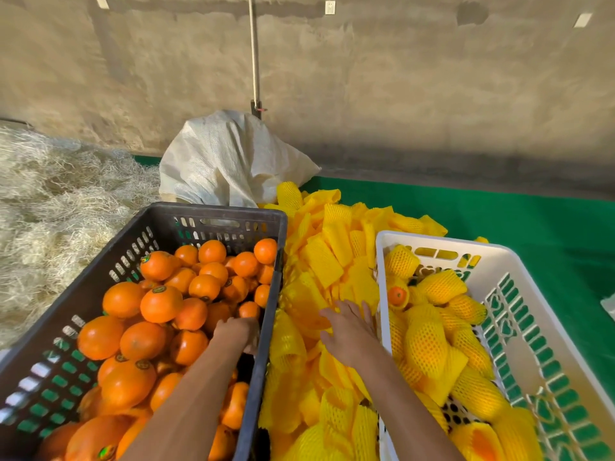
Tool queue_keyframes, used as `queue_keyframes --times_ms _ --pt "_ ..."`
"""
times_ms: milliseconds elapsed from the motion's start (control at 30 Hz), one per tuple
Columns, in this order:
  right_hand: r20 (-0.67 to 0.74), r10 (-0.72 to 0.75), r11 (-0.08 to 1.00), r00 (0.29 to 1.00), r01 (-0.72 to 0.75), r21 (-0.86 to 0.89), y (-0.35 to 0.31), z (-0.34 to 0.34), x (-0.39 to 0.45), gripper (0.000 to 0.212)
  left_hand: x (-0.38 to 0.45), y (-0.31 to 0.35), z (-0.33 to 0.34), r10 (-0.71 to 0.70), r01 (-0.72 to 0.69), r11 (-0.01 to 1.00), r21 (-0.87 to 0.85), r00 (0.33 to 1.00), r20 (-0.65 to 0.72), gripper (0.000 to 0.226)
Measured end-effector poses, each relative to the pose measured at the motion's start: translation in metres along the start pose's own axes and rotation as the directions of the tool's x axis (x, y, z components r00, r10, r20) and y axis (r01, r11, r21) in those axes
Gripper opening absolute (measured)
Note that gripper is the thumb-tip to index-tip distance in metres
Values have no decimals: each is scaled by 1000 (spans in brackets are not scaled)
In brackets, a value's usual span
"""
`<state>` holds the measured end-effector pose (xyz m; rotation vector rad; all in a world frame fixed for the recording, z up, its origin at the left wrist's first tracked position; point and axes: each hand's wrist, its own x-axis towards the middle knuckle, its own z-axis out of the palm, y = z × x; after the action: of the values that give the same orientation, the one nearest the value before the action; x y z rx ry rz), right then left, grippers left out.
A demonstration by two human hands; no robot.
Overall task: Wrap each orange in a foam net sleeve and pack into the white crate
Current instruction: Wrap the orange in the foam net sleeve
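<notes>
A: How many crates are there?

B: Two. A black crate (213,214) on the left, and the white crate (432,242) on the right, both with slotted walls, standing on a green floor covering (499,214).

A: And what is in them?

B: The black one is heaped with bare oranges (161,304), too many to count, as lower ones are hidden; several carry small stickers. The white one holds oranges already in yellow foam net (426,344), roughly a dozen visible; one (396,296) near its left wall shows orange skin through the open end of its sleeve.

A: Where are the empty sleeves?

B: In a loose yellow pile of foam net sleeves (324,257) between the two crates, again too many to count.

A: The hands?

B: Two bare arms reach in. The left hand (238,332) is inside the black crate at its right wall, fingers bent down among the oranges; whether it grips one I cannot tell. The right hand (349,327) lies flat on the sleeve pile just beside the white crate's wall, fingers straight and slightly spread, pinching nothing.

A: Anything behind?

B: One white woven sack (229,161) against a bare wall, a pole (254,51) standing behind it, and pale straw-like fibre (53,201) to the left.
</notes>
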<state>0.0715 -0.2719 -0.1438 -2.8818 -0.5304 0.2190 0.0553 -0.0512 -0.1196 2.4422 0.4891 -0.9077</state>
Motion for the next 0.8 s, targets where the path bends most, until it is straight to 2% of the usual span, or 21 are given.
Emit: queue_keyframes --times_ms 67,133,167,333,400,467,533,567,633,667,733,800 --pt "89 2 1000 996 -2 8 1 3 2 54 -2 -6 -1 -103 113 982 148 992 -75 58" --pt "127 -6 1000 992 5 11 3 5 2 57 -1 -8 1 -106 117 939 323 993 -51 62" --pt "148 -10 1000 989 8 14 3 6 2 57 -2 -7 4 -132 137 930 342 990 -38 61" --pt "173 -9 1000 985 4 30 -1 4 7 54 -1 -7 4 -62 95 889 448 994 -89 75" --pt "187 -18 999 982 11 39 -2 3 11 53 7 -12 3 -55 92 889 449 994 -95 77" --pt "185 -20 999 983 12 46 -3 3 13 54 14 -16 0 -72 92 951 295 994 -80 70" --pt "100 -30 996 995 22 82 -6 2 13 50 15 -16 -10 -33 65 975 214 988 -150 52" --pt "5 -43 992 999 43 115 -7 1 13 46 15 -14 -16 -6 57 976 209 971 -238 42" --pt "-211 -57 971 976 104 217 -8 -3 10 36 15 -10 -27 89 -12 987 162 874 -479 25" --pt "-293 -43 945 955 134 299 -9 -6 9 34 12 -7 -31 143 -86 989 123 782 -607 22" --pt "-390 11 861 921 190 472 -10 -9 4 35 4 2 -36 204 -316 948 41 504 -839 26" --pt "-445 61 789 894 230 570 -12 -13 0 33 -11 12 -40 235 -576 816 57 240 -942 27"
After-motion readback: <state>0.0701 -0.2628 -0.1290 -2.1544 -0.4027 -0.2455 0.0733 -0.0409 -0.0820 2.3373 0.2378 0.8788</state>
